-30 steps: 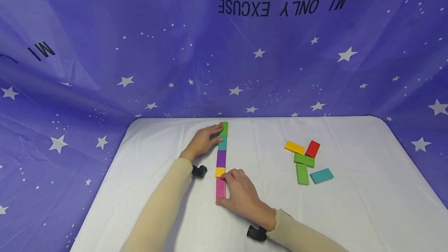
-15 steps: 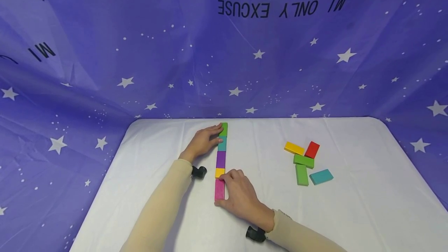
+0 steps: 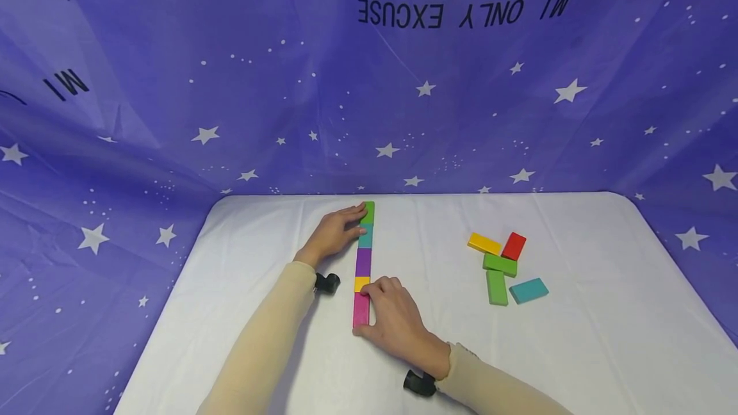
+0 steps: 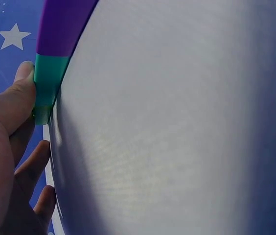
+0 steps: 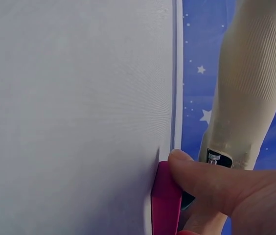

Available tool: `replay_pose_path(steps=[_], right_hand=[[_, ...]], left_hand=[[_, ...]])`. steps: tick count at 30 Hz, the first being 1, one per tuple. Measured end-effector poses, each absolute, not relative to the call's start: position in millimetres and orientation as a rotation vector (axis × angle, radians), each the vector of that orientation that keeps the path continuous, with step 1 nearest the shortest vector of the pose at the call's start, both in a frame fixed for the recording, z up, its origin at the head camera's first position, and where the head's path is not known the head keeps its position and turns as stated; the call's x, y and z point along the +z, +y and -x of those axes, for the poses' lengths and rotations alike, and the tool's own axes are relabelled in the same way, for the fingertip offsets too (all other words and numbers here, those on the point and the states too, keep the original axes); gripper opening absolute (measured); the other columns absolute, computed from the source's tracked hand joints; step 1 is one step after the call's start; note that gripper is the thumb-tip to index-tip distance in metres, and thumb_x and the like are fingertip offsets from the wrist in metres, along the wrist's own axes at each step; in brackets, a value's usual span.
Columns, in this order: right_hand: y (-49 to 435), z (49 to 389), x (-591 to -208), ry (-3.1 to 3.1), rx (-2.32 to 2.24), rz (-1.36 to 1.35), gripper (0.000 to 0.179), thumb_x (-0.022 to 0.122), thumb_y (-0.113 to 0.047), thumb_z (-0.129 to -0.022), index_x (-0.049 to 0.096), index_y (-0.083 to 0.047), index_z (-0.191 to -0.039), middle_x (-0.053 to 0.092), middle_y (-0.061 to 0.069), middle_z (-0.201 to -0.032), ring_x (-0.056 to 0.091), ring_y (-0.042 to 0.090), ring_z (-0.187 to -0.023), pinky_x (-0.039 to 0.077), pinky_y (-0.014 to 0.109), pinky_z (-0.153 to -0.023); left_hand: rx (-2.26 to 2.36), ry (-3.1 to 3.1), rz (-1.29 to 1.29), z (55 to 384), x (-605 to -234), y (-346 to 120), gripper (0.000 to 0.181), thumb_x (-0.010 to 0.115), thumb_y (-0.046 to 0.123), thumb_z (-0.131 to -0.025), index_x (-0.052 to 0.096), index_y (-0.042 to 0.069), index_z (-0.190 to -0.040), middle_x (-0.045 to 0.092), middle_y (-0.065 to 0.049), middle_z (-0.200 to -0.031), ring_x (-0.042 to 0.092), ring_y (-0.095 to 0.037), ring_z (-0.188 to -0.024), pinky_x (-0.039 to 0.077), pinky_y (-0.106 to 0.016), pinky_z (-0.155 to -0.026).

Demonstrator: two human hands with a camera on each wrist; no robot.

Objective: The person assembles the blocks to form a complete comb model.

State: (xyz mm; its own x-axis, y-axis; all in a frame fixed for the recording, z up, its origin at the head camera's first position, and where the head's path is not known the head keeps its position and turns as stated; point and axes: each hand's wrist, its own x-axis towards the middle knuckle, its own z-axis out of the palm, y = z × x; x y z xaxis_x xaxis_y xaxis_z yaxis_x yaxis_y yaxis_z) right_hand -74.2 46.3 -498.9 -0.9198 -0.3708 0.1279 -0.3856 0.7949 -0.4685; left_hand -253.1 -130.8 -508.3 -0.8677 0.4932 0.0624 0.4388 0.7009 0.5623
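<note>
A straight row of blocks runs away from me in the head view: a pink block [image 3: 360,310] nearest, then yellow [image 3: 361,284], purple [image 3: 364,262], teal [image 3: 366,235] and green [image 3: 369,212] at the far end. My right hand [image 3: 398,320] pinches the pink block lengthwise, thumb at its near end and index finger by the yellow block. In the right wrist view the thumb lies against the pink block's end [image 5: 166,188]. My left hand [image 3: 333,230] rests along the far part of the row, fairly straight fingers at the green block and thumb touching the teal one.
To the right lies a loose group of blocks: yellow [image 3: 484,243], red [image 3: 514,246], two green ones, the nearer green block [image 3: 497,287] upright in view, and teal [image 3: 529,291]. A white cloth covers the table [image 3: 438,235]. A purple starry backdrop [image 3: 323,95] rises behind.
The thin gap between the pink and yellow blocks has closed, the pink block having slid slightly away from me under the right hand. The left hand stays in place.
</note>
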Motion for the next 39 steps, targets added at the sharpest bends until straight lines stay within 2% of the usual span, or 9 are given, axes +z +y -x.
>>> replay_pose_path(steps=[6, 11, 22, 30, 39], right_hand=[[47.7, 74.1, -499.6, -2.938, 0.766, -0.632, 0.062, 0.091, -0.046, -0.068, 0.069, -0.012, -0.116, 0.060, 0.001, -0.105, 0.052, 0.018, -0.096, 0.049, 0.029, -0.076], [56.9, 75.3, -493.3, -2.949, 0.843, -0.616, 0.065, 0.090, -0.050, -0.069, 0.069, -0.012, -0.118, 0.061, 0.001, -0.109, 0.052, 0.017, -0.100, 0.051, 0.032, -0.082], [103.4, 95.3, -469.2, -2.847, 1.082, -0.472, 0.061, 0.090, -0.039, -0.073, 0.067, -0.010, -0.122, 0.064, 0.005, -0.118, 0.054, 0.024, -0.113, 0.051, 0.042, -0.097], [139.8, 112.4, -460.1, -2.830, 1.154, -0.350, 0.061, 0.088, -0.036, -0.077, 0.065, -0.011, -0.128, 0.064, 0.006, -0.124, 0.057, 0.027, -0.111, 0.053, 0.048, -0.093], [186.7, 130.5, -460.4, -2.772, 1.163, -0.322, 0.058, 0.085, -0.031, -0.082, 0.063, -0.008, -0.131, 0.064, 0.013, -0.125, 0.057, 0.032, -0.109, 0.048, 0.049, -0.091]], left_hand=[[0.908, 2.812, -0.775, 251.8, -506.8, -130.4, 0.054, 0.069, 0.030, -0.097, 0.055, 0.011, -0.145, 0.044, 0.001, -0.156, 0.040, -0.025, -0.144, 0.029, -0.044, -0.120], [0.905, 2.819, -0.787, 251.7, -505.9, -130.6, 0.053, 0.069, 0.030, -0.097, 0.056, 0.010, -0.144, 0.044, 0.001, -0.155, 0.040, -0.025, -0.144, 0.030, -0.044, -0.120], [0.909, 2.819, -0.783, 252.4, -505.6, -131.3, 0.053, 0.069, 0.032, -0.096, 0.057, 0.011, -0.143, 0.045, 0.003, -0.155, 0.041, -0.022, -0.143, 0.029, -0.042, -0.120], [0.911, 2.821, -0.790, 253.8, -508.8, -131.7, 0.053, 0.069, 0.031, -0.096, 0.056, 0.011, -0.143, 0.045, 0.003, -0.155, 0.041, -0.022, -0.143, 0.030, -0.040, -0.120], [0.905, 2.827, -0.796, 253.2, -508.7, -131.6, 0.053, 0.069, 0.030, -0.096, 0.057, 0.011, -0.143, 0.045, 0.004, -0.155, 0.042, -0.021, -0.143, 0.030, -0.040, -0.120]])
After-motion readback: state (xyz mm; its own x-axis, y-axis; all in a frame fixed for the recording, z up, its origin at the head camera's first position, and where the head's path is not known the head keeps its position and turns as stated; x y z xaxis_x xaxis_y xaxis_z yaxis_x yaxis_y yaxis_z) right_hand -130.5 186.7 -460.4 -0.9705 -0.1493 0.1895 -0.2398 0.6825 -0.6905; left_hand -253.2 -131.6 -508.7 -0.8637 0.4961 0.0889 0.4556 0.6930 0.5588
